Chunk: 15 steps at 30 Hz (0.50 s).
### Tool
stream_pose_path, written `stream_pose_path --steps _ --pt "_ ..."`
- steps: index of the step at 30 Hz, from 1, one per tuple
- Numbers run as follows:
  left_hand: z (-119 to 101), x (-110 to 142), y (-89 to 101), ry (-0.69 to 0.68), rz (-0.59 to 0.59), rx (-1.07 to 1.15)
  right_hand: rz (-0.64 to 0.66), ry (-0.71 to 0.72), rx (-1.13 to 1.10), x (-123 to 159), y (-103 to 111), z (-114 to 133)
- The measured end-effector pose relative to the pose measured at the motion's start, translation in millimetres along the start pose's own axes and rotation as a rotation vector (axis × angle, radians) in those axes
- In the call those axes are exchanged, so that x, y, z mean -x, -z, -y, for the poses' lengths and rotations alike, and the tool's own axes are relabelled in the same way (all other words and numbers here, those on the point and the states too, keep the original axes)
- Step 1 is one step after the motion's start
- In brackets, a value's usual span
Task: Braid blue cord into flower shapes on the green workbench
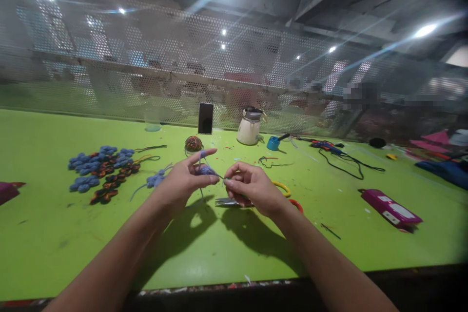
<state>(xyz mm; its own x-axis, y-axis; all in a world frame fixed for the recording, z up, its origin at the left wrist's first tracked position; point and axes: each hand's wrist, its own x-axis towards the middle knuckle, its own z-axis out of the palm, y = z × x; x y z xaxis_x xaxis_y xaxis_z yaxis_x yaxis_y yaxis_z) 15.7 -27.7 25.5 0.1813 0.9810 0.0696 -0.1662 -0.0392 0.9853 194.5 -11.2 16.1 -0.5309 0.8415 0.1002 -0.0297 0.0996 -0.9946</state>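
Observation:
My left hand (pixel 190 175) pinches a small blue crochet piece (pixel 206 170), with blue yarn looped round its raised index finger. Between the fingertips of my right hand (pixel 252 183) is a thin crochet hook (pixel 224 179), its tip at the blue piece; most of it is hidden by the fingers. Under my right hand lie scissors (pixel 226 201) with yellow and red handles, partly covered. A finished-looking blue crochet flower (pixel 156 179) rests just left of my left hand. Farther left is a cluster of blue crochet flowers (pixel 86 163) and dark orange-black ones (pixel 106 189).
Behind my hands stand a multicoloured yarn ball (pixel 193 144), a phone (pixel 205 118), a cream jar (pixel 248 129) and a blue pot (pixel 273 143). To the right lie corded tools (pixel 327 146) and a purple box (pixel 390 208). A perforated metal screen (pixel 234 68) closes the green table's (pixel 204 263) back.

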Motion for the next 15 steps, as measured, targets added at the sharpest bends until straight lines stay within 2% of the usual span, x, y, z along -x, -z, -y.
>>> stream_pose_path --steps 8,15 --pt "-0.4 2.9 0.4 0.041 0.001 0.182 0.020 0.047 -0.014 0.6 0.7 -1.7" --pt "-4.6 7.6 -1.2 0.115 0.078 0.264 0.040 0.135 0.166 3.5 10.0 3.0"
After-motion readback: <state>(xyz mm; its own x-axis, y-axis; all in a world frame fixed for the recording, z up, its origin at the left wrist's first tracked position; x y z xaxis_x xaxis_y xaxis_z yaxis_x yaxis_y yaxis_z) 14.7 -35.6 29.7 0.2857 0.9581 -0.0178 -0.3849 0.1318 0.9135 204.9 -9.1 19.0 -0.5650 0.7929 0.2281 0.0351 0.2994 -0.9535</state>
